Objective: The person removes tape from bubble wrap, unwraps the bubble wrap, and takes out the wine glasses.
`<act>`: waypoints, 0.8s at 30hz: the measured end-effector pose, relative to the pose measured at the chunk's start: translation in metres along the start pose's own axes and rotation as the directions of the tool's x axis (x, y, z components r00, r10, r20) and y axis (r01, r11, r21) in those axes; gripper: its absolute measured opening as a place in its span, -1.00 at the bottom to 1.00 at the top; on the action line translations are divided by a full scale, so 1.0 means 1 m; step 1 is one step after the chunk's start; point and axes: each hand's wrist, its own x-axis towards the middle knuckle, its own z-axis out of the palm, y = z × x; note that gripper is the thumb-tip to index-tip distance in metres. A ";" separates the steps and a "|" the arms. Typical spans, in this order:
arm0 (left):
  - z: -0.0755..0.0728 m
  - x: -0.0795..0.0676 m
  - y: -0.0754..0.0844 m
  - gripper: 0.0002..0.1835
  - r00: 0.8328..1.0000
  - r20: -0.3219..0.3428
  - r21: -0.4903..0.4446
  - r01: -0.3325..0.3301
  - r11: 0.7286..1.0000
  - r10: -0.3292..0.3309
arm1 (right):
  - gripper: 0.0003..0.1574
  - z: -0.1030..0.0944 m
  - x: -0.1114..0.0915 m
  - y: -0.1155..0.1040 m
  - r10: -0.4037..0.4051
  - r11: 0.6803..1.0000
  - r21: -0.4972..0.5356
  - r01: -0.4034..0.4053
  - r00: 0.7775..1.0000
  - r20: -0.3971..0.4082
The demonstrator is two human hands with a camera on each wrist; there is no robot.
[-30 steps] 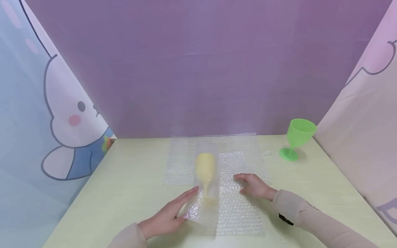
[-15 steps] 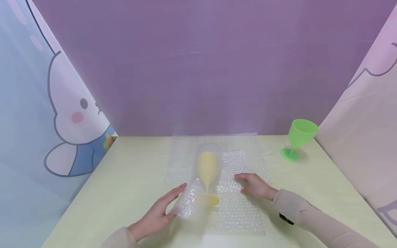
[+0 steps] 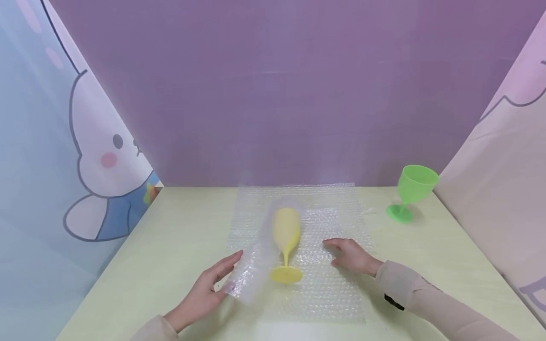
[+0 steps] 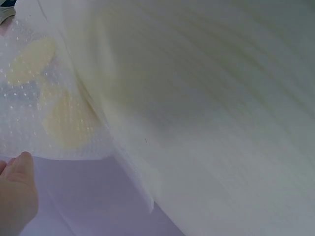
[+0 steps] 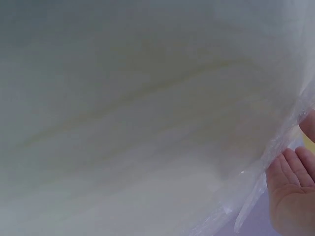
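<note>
A yellow plastic goblet (image 3: 286, 273) lies on a clear bubble wrap sheet (image 3: 330, 296), its foot toward me. One flap of wrap (image 3: 249, 274) leans up along the goblet's left side and partly veils its bowl. My left hand (image 3: 198, 296) is at the flap's outer edge, thumb touching its near corner and fingers extended apart from the thumb. On the goblet's right, my right hand (image 3: 351, 255) rests on the sheet with thumb and fingers spread apart. Through the bubble wrap (image 4: 24, 125), the goblet shows blurred in the left wrist view.
A green goblet (image 3: 415, 187) stands upright at the back right of the pale table (image 3: 179, 227). A purple backdrop (image 3: 273, 104) rises behind the table's far edge. Printed cloth panels (image 3: 106, 132) close in both sides.
My left hand has moved left and toward me, and the flap has swung left with it, uncovering the goblet's foot and stem. The right hand stays in place.
</note>
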 end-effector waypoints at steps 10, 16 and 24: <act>-0.011 -0.009 -0.009 -0.20 0.999 -0.009 -0.096 0.043 0.994 -0.044 | -0.33 0.003 -0.001 0.000 0.039 0.999 0.029 -0.039 0.999 -0.003; -0.020 -0.014 -0.009 -0.25 0.994 -0.030 -0.087 0.098 0.991 -0.101 | -0.33 0.002 0.001 -0.002 0.068 0.998 0.011 -0.068 0.998 -0.001; -0.029 -0.021 -0.013 -0.44 0.989 -0.073 -0.066 0.122 0.990 -0.126 | -0.33 0.000 0.002 -0.001 0.061 0.998 0.019 -0.061 0.998 0.002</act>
